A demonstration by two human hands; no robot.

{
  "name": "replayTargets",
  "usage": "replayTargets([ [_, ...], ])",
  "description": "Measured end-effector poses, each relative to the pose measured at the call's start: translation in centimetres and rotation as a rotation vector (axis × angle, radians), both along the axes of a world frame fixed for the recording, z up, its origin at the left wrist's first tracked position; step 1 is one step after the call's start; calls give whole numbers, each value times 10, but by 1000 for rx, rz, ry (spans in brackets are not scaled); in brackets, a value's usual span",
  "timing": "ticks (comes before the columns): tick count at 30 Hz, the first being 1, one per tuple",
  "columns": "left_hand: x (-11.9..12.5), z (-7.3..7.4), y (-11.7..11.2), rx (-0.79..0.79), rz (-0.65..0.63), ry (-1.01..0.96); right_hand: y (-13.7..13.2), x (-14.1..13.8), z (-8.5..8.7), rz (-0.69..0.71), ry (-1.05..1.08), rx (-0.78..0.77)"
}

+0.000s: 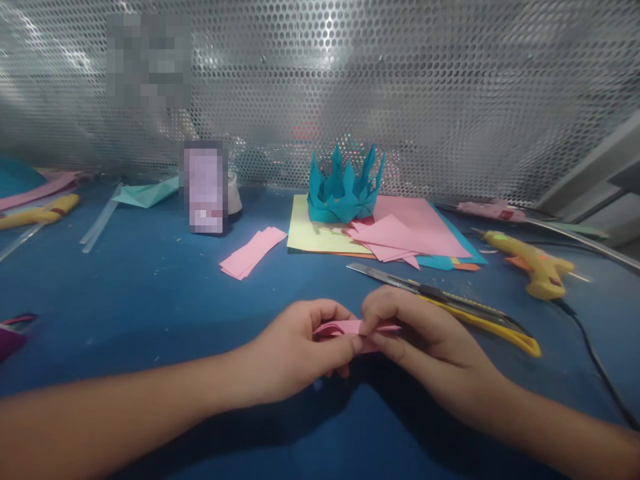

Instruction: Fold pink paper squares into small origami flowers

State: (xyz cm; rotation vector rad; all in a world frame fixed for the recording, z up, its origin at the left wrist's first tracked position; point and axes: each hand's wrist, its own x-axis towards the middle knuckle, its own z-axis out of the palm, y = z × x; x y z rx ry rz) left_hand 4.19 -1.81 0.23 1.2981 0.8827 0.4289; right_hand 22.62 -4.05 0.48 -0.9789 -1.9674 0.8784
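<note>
While your left hand (295, 353) and right hand (425, 340) are pinching the folded pink paper strip (345, 327) between their fingers, you are creasing it; the fold is calling for even pressure.

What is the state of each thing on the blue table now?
pink paper strip: bent, pinched by left hand and right hand.
utility knife: blade extended, lying flat.
glue gun: on its side, cord attached.
teal paper crown: upright, on paper sheets.
pink strips: stacked flat.
</note>
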Motion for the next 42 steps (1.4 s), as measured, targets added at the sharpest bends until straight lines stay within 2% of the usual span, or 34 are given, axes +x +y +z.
replayTargets([
  [7, -2, 1, 5, -79, -20, -131, 1, 0, 0, -5, -1, -56],
  [11, -2, 2, 5, -90, -22, -169, 1, 1, 3, 42, 26, -102],
  [14, -1, 1, 3, -85, -6, -169, 0, 0, 3, -3, 25, -128],
  [18, 1, -2, -2, 8, 48, -99, 1, -5, 1, -124, 74, -186],
  [23, 3, -5, -6, 123, 106, -41, 2, -8, 1, -122, 71, -342],
  [28, 4, -5, -8, 138, 122, -65, -2, -6, 3, -172, 45, -297],
  [31, 3, -2, -6, 94, 118, -71, -3, -4, 5, -177, -2, -231],
  [34, 0, 1, -1, 17, 48, -97, -2, -3, 6, -179, -23, -222],
  [35, -1, 2, 0, 2, 21, -109, -2, -3, 6, -181, -16, -234],
  [42, -2, 1, 4, -102, 65, -163, 3, -5, 9, -191, 56, -409],
])
